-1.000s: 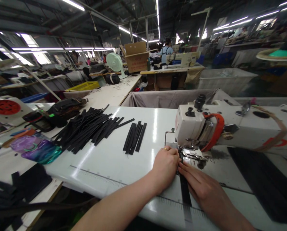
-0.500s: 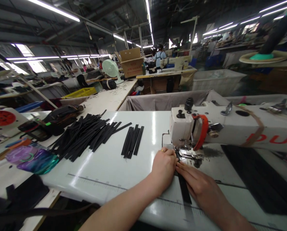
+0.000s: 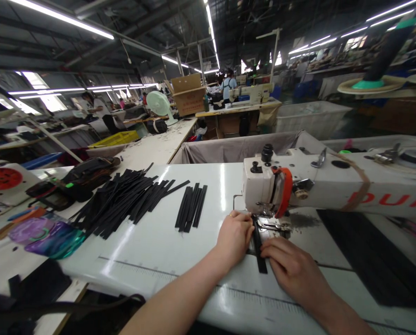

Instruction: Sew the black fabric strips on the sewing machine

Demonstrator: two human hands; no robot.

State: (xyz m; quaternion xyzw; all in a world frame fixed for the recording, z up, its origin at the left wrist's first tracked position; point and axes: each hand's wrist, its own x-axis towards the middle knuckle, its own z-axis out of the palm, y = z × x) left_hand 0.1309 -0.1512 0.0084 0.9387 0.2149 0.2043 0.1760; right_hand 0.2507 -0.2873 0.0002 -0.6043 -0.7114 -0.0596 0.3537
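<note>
A black fabric strip [image 3: 261, 261] lies under the needle area of a white sewing machine [image 3: 319, 181], its near end pointing toward me. My left hand [image 3: 233, 238] has its fingers curled together on the strip's left side, close to the presser foot. With fingertips bunched at the strip's right edge, my right hand [image 3: 289, 261] grips it a little nearer to me. The metal needle plate [image 3: 269, 225] shows just right of the strip. Exactly where the needle meets the fabric is hidden.
Left of my hands lie a small row of black strips [image 3: 191, 208] and a larger heap of strips [image 3: 124, 200]. A purple-teal pouch [image 3: 47, 235] sits at the table's left. Black fabric panels [image 3: 365, 256] lie at right. A fan [image 3: 159, 103] and cardboard box [image 3: 189, 97] stand behind.
The black strip has moved away from me under the machine, so less hangs toward me. My right hand has shifted slightly nearer to me along it; my left stays near the foot.
</note>
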